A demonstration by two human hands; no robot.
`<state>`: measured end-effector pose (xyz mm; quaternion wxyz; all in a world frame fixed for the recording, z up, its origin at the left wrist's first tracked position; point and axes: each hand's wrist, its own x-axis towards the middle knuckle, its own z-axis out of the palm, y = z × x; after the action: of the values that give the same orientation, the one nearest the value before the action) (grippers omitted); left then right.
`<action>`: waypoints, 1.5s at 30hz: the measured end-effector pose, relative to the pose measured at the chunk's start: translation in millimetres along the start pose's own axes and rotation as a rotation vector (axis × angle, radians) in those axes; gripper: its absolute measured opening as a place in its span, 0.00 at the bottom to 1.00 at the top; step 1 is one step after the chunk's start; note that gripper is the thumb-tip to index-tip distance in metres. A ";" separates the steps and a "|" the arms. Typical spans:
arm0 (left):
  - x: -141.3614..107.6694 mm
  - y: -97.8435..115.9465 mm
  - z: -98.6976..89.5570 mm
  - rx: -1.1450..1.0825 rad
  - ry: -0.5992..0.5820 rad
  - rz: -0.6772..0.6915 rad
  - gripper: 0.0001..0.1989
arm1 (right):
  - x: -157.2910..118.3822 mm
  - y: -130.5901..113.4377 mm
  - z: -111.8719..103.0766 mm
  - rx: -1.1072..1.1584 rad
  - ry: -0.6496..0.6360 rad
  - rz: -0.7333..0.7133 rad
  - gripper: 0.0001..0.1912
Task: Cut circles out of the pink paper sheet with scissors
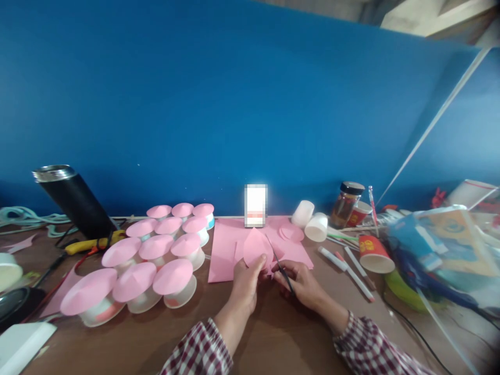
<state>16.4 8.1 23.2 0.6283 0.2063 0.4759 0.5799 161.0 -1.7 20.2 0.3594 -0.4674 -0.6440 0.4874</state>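
Note:
My left hand [250, 278] pinches a pink paper piece [255, 247] between thumb and fingers; its upper end comes to a point. In my right hand [300, 284] is a slim pair of scissors [288, 281] with dark handles, its thin blade lying along the right side of that paper. Under both hands spreads a larger pink sheet [222, 260]. On its right part rest round pink paper discs [292, 233]. To the left stand several paper cups, each topped with a shallow pink paper cone [135, 281].
A black flask [74, 200] leans at the left near a yellow-handled tool [84, 246] and cables. White cups [316, 227], a brown jar [347, 205], marker pens [353, 271] and a red paper cup [375, 254] lie right. Beyond is a blurred plastic bag [449, 239]. A blue wall [250, 104] stands behind.

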 end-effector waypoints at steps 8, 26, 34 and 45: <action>0.6 -0.9 -1.7 0.017 -0.053 -0.005 0.14 | -0.2 1.6 -2.4 0.007 -0.005 -0.005 0.17; -1.7 -0.5 -0.8 -0.027 -0.057 0.016 0.15 | 0.1 -2.3 -2.8 -0.030 -0.007 -0.019 0.16; -1.5 0.6 -1.5 -0.027 -0.053 0.011 0.15 | -0.4 -4.4 -2.6 -0.065 0.002 -0.039 0.17; -2.3 2.3 0.8 -0.063 -0.023 0.007 0.15 | 0.2 -5.1 -2.8 -0.073 -0.002 -0.026 0.18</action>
<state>16.1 6.7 26.3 0.6380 0.1949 0.4495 0.5941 162.3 -1.1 25.9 0.3476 -0.4713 -0.6677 0.4596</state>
